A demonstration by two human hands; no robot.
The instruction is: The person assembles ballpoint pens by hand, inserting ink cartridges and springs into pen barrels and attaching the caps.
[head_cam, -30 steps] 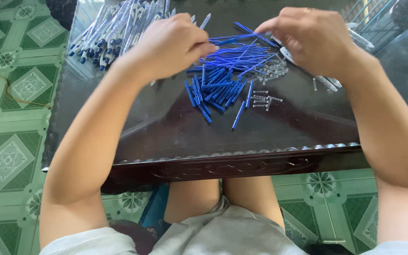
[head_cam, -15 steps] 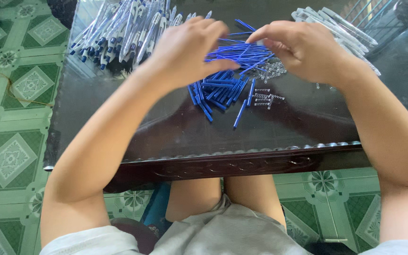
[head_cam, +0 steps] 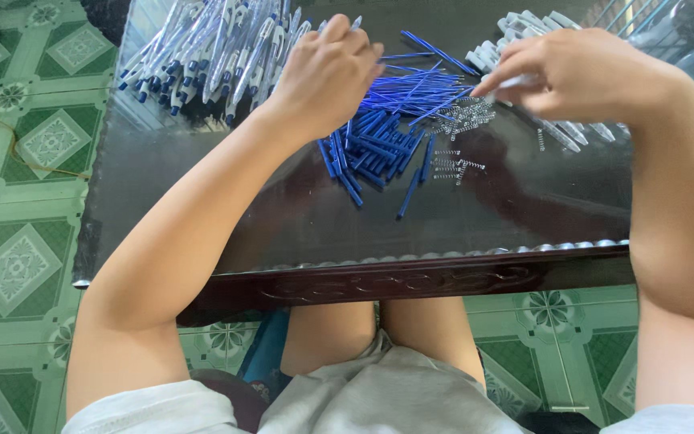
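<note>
My left hand [head_cam: 327, 76] hovers with curled fingers at the left edge of a heap of thin blue pen refills [head_cam: 383, 141] on the dark glass-topped table [head_cam: 475, 217]. What its fingers hold is hidden. My right hand [head_cam: 584, 72] is to the right of the heap and pinches a white pen barrel [head_cam: 514, 81] between thumb and fingers. Small metal springs [head_cam: 463, 119] lie scattered just under and between the two hands.
A pile of assembled white-and-blue pens [head_cam: 210, 48] lies at the table's far left. Loose white barrels [head_cam: 524, 28] lie at the far right, under my right wrist too. The carved front edge [head_cam: 411, 277] is above my knees. Green patterned floor tiles [head_cam: 18, 265] surround the table.
The hands were close together over the blue heap and have drawn apart. My left hand moved left toward the pen pile. My right hand moved right and now pinches a white barrel.
</note>
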